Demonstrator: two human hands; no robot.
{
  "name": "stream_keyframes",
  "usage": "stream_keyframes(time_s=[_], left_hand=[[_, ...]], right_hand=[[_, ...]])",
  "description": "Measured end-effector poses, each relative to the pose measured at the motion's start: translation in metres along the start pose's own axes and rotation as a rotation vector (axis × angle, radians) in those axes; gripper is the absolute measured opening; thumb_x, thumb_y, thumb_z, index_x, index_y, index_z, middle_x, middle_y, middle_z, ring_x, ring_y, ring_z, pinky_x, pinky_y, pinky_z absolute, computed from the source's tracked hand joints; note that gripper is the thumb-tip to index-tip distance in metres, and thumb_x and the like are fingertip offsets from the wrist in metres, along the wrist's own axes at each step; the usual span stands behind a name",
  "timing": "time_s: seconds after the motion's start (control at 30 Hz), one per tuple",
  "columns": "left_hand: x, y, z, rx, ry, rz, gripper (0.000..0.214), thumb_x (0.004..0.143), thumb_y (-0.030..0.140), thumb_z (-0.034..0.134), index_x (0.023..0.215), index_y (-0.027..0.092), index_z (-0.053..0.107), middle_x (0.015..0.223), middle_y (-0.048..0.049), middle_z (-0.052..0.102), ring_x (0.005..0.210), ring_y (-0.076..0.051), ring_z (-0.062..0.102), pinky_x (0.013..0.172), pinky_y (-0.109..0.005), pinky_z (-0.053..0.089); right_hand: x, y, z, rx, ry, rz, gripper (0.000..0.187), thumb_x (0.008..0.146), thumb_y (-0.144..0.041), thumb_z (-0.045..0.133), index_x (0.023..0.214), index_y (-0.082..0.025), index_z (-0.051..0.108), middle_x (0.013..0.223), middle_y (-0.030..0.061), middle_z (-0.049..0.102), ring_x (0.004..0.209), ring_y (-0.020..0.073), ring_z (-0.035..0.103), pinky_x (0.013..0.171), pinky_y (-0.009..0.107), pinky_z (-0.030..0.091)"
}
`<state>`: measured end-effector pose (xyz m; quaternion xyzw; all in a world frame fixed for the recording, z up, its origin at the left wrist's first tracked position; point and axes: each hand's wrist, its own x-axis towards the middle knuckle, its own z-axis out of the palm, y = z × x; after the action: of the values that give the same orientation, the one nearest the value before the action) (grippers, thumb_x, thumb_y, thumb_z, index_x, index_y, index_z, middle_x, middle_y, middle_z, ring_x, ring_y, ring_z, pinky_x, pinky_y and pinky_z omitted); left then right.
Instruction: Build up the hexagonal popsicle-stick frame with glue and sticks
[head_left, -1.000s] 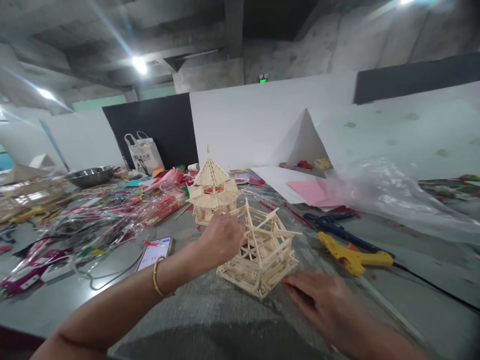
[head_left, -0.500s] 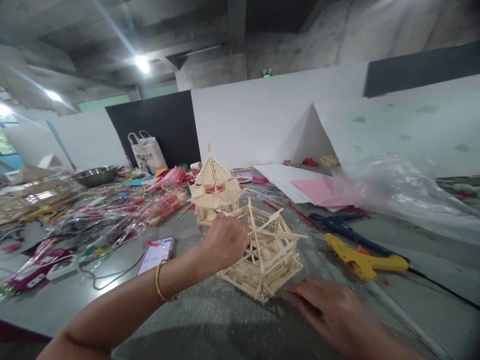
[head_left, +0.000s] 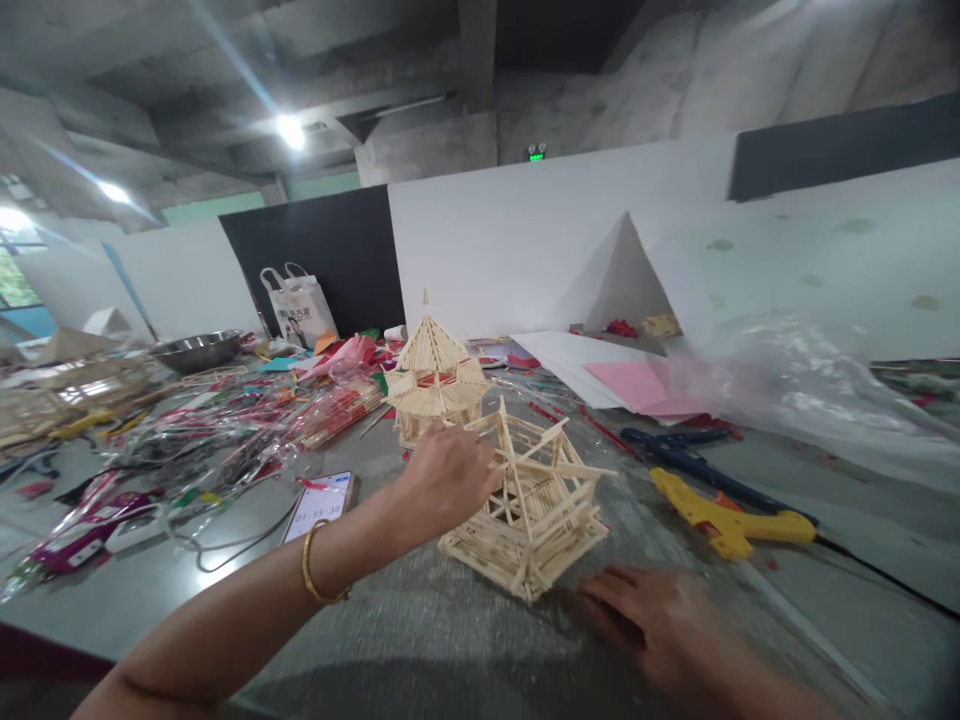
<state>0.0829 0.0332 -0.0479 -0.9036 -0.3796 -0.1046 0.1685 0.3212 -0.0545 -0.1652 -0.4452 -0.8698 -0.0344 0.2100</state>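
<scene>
A many-sided pavilion frame of thin wooden sticks (head_left: 529,540) stands on the table before me, its upper beams open to the air. At its far left side is my left hand (head_left: 448,475), fingers curled closed on the frame's upper edge; the fingertips are hidden behind the hand. My right hand (head_left: 660,610) rests low by the front right corner, holding nothing, its fingers stretched loosely towards the frame with a small gap. Behind the left hand rises a finished-looking stick pavilion (head_left: 435,375) with a pointed roof.
To the right lie a yellow glue gun (head_left: 731,515) with a black cord and a dark blue glue gun (head_left: 675,455). A phone (head_left: 319,505) showing a timer lies left. Plastic-wrapped sticks (head_left: 341,415), cables, a metal bowl (head_left: 196,350) and pink paper (head_left: 634,383) lie around.
The view has shifted slightly. My left hand stays at the frame's far left side, and my right hand stays by the front right corner with barely any movement.
</scene>
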Motion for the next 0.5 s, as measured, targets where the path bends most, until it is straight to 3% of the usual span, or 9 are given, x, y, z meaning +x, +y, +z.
stream_keyframes(time_s=[0.1,0.2,0.37,0.5], left_hand=[[-0.020,-0.009,-0.015,-0.086,0.071,-0.057,0.029,0.092,0.031,0.047,0.076,0.016,0.066,0.076,-0.0067,0.070,0.076,-0.022,0.064,0.075,-0.039,0.046],[-0.052,-0.020,-0.023,-0.175,0.224,-0.065,0.027,0.092,0.033,0.047,0.078,0.018,0.064,0.076,-0.0034,0.068,0.074,-0.018,0.062,0.073,-0.035,0.046],[-0.098,-0.041,-0.023,-0.177,0.409,-0.168,0.017,0.089,0.028,0.050,0.077,0.019,0.058,0.075,-0.0005,0.065,0.072,-0.015,0.060,0.069,-0.029,0.045],[-0.108,-0.076,-0.015,-0.176,0.502,-0.365,0.013,0.084,0.026,0.052,0.073,0.020,0.054,0.070,0.0013,0.060,0.067,-0.013,0.057,0.067,-0.027,0.045]], right_hand=[[0.002,-0.007,-0.006,-0.013,-0.065,-0.099,0.027,0.093,-0.017,0.040,0.070,-0.021,0.055,0.064,-0.0013,0.058,0.053,0.0138,0.055,0.049,0.030,0.032],[0.000,-0.017,-0.013,-0.014,-0.140,-0.170,0.022,0.088,-0.013,0.045,0.068,-0.021,0.051,0.064,-0.0027,0.058,0.054,0.0128,0.054,0.052,0.029,0.034],[-0.007,-0.020,-0.013,0.042,-0.237,-0.247,0.019,0.084,-0.012,0.046,0.066,-0.018,0.047,0.066,-0.0023,0.056,0.059,0.0124,0.053,0.061,0.028,0.035],[-0.002,-0.016,-0.009,0.064,-0.305,-0.225,0.019,0.082,-0.012,0.049,0.064,-0.017,0.046,0.064,-0.0023,0.055,0.060,0.0115,0.053,0.061,0.028,0.032]])
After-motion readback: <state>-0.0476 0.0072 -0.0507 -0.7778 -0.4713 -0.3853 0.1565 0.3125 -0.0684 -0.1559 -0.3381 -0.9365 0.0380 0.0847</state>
